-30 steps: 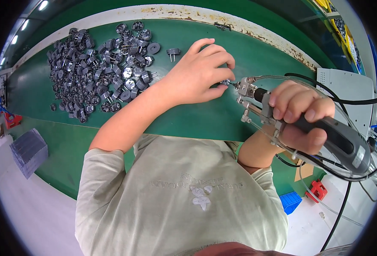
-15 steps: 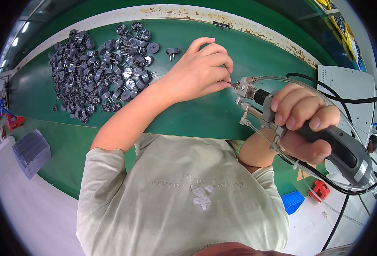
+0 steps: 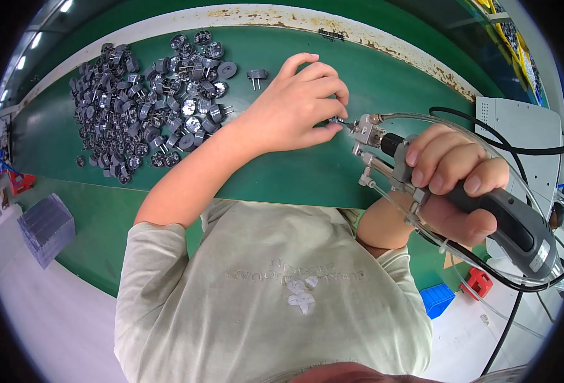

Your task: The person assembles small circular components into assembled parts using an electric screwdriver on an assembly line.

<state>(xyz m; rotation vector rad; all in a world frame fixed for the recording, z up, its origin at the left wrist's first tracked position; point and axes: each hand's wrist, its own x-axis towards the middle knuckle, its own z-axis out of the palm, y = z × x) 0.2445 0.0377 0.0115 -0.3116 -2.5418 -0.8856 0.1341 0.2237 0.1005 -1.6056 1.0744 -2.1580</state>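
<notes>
My left hand (image 3: 301, 107) is closed in a pinch, its thumb and fingertips around a small dark part (image 3: 337, 119) with shiny bits. Most of that part is hidden by the fingers, so its kind is unclear. My right hand (image 3: 457, 169) wraps around the grip of a grey-and-black powered hand tool (image 3: 515, 226). Metal fittings (image 3: 366, 132) and clear tubing run along the tool's front. Its thin tip points left and meets, or nearly meets, the part at my left fingertips. Behind my left wrist lies a single round grey part with metal pins (image 3: 256, 75).
Many similar round grey parts (image 3: 129, 108) are heaped on the green tabletop (image 3: 282, 175) at the left. A worn white ledge (image 3: 263, 13) borders the far side. At the right stand a pale machine housing (image 3: 518, 127) and black cables (image 3: 537, 150); a blue bin (image 3: 437, 300) sits lower.
My left fingers have shifted slightly, and a bit of the dark part now shows between thumb and fingertips. My right hand and the tool stay almost in place.
</notes>
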